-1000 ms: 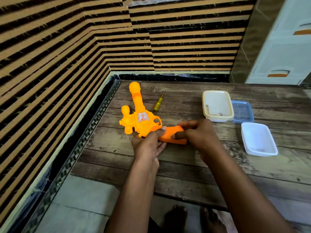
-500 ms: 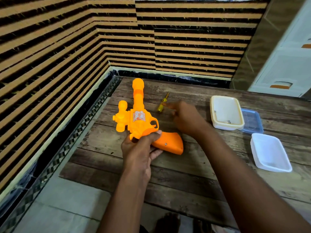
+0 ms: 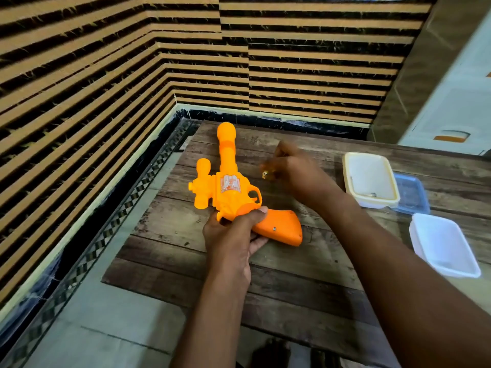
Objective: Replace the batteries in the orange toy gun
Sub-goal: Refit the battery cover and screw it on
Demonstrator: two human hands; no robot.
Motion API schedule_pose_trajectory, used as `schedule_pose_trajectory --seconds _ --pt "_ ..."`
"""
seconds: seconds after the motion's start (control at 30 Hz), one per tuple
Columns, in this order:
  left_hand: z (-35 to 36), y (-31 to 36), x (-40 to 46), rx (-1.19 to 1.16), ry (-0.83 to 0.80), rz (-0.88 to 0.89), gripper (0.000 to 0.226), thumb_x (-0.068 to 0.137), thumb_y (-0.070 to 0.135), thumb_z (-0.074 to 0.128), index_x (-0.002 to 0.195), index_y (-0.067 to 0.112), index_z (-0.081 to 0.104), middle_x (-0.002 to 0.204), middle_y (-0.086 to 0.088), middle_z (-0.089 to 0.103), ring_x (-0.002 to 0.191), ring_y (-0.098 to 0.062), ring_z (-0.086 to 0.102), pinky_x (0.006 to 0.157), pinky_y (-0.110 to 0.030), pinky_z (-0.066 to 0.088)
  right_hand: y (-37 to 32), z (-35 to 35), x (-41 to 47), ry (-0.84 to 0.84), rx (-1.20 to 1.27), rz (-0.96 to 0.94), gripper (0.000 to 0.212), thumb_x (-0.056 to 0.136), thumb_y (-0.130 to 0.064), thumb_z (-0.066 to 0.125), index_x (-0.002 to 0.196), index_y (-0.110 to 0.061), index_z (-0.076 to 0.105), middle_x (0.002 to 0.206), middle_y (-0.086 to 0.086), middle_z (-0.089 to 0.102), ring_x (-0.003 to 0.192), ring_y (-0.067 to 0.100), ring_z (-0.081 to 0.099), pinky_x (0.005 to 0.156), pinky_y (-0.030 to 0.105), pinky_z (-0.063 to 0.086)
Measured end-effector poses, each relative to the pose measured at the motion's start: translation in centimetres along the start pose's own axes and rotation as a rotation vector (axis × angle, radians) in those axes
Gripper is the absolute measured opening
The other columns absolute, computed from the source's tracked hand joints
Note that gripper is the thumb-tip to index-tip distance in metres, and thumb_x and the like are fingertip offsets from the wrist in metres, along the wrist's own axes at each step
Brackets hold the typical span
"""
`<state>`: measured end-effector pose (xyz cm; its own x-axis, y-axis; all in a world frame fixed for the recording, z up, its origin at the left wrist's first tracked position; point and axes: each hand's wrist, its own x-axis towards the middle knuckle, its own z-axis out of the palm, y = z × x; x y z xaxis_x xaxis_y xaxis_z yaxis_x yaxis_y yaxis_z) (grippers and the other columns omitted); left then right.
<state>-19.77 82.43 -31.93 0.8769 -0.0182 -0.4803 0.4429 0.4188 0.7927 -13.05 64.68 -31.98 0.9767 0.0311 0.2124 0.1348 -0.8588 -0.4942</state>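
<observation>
Lying flat on the rough plank worktop (image 3: 305, 293), the glossy moulded orange toy gun (image 3: 231, 187) shows its grip screw upward because your left hand (image 3: 233, 235) wraps it where barrel meets grip. Just right of the barrel, your blurred right hand (image 3: 295, 171) is curled round the yellow screwdriver (image 3: 265, 174).

the toy gun (image 3: 231, 189) in the left hand (image 3: 233, 235) was bright orange; right of it sat cream (image 3: 370, 179) and white (image 3: 443, 245) tubs on the brown plank-patterned worktop (image 3: 292, 274).
</observation>
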Motion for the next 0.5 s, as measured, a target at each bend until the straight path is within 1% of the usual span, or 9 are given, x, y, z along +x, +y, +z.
schedule_pose_trajectory --seconds 0.03,0.1,0.17,0.2,0.27,0.33,0.37,0.43,0.5 --pt "0.0 0.0 -0.1 -0.010 -0.006 -0.002 0.051 0.076 -0.004 0.083 0.120 0.017 0.067 0.111 -0.010 0.076 0.100 -0.032 0.074 0.062 -0.040 0.065 -0.5 -0.3 -0.7 0.095 0.068 0.014 0.012 0.091 -0.022 0.072 0.097 -0.014 0.064 0.087 0.005 0.058 0.077 0.024 0.058 0.070 0.044 0.050" --pt "0.2 0.1 -0.3 -0.026 -0.018 0.000 0.053 0.077 -0.003 0.083 0.123 0.018 0.067 0.113 -0.009 0.076 0.101 -0.031 0.074 0.062 -0.040 0.065 -2.1 -1.4 -2.6 0.323 0.077 -0.077 0.015 0.093 -0.001 0.071 0.108 -0.002 0.072 0.099 0.011 0.062 0.083 0.015 0.059 0.072 0.024 0.055" --pt "0.4 0.0 -0.4 -0.030 -0.027 0.004 0.055 0.078 -0.002 0.083 0.126 0.019 0.066 0.115 -0.009 0.076 0.102 -0.030 0.074 0.060 -0.037 0.064 -3.6 -2.5 -5.1 0.473 0.134 -0.165 0.022 0.094 0.011 0.065 0.112 0.002 0.072 0.107 0.016 0.067 0.092 0.012 0.063 0.080 0.015 0.057" --pt "0.6 -0.1 -0.5 -0.032 -0.030 -0.001 0.056 0.078 -0.002 0.082 0.127 0.019 0.066 0.115 -0.010 0.076 0.103 -0.030 0.074 0.059 -0.036 0.063 -4.2 -3.0 -6.4 0.495 0.224 -0.151 0.023 0.096 0.010 0.062 0.115 -0.001 0.069 0.106 0.013 0.071 0.092 0.008 0.066 0.082 0.015 0.058" --pt "0.9 -0.4 -0.7 -0.031 -0.032 -0.015 0.052 0.079 -0.003 0.080 0.126 0.017 0.067 0.115 -0.011 0.076 0.103 -0.029 0.074 0.058 -0.035 0.063 -5.0 -3.3 -8.5 0.527 0.392 -0.068 0.019 0.103 0.002 0.055 0.117 -0.010 0.060 0.101 0.005 0.075 0.093 0.005 0.073 0.083 0.032 0.063" --pt "1.3 -0.8 -0.8 -0.015 -0.030 -0.018 0.047 0.080 -0.004 0.079 0.122 0.014 0.069 0.112 -0.012 0.076 0.102 -0.029 0.074 0.058 -0.036 0.063 -5.5 -3.4 -10.2 0.556 0.529 0.009 0.013 0.107 -0.006 0.048 0.112 -0.018 0.051 0.097 0.004 0.076 0.093 0.014 0.077 0.079 0.049 0.064" --pt "1.3 -1.0 -0.8 -0.003 -0.032 -0.025 0.043 0.081 -0.004 0.079 0.119 0.013 0.069 0.111 -0.012 0.076 0.102 -0.030 0.073 0.060 -0.038 0.063 -5.8 -3.4 -11.0 0.571 0.614 0.027 0.011 0.109 -0.008 0.045 0.112 -0.019 0.047 0.096 0.006 0.076 0.091 0.020 0.078 0.079 0.052 0.064" --pt "1.5 -1.4 -0.7 0.014 -0.042 -0.056 0.037 0.083 -0.004 0.077 0.116 0.011 0.069 0.109 -0.013 0.075 0.099 -0.030 0.073 0.065 -0.041 0.063 -6.4 -3.5 -12.3 0.585 0.814 0.061 0.007 0.112 -0.008 0.041 0.117 -0.014 0.040 0.098 0.013 0.075 0.089 0.031 0.078 0.078 0.051 0.065" --pt "1.6 -1.5 -0.5 0.012 -0.057 -0.090 0.037 0.084 -0.005 0.076 0.117 0.007 0.068 0.110 -0.016 0.076 0.095 -0.028 0.074 0.065 -0.042 0.063 -6.4 -3.4 -13.2 0.580 0.996 0.145 0.012 0.112 -0.006 0.042 0.122 -0.010 0.036 0.101 0.019 0.075 0.090 0.039 0.078 0.076 0.050 0.066"
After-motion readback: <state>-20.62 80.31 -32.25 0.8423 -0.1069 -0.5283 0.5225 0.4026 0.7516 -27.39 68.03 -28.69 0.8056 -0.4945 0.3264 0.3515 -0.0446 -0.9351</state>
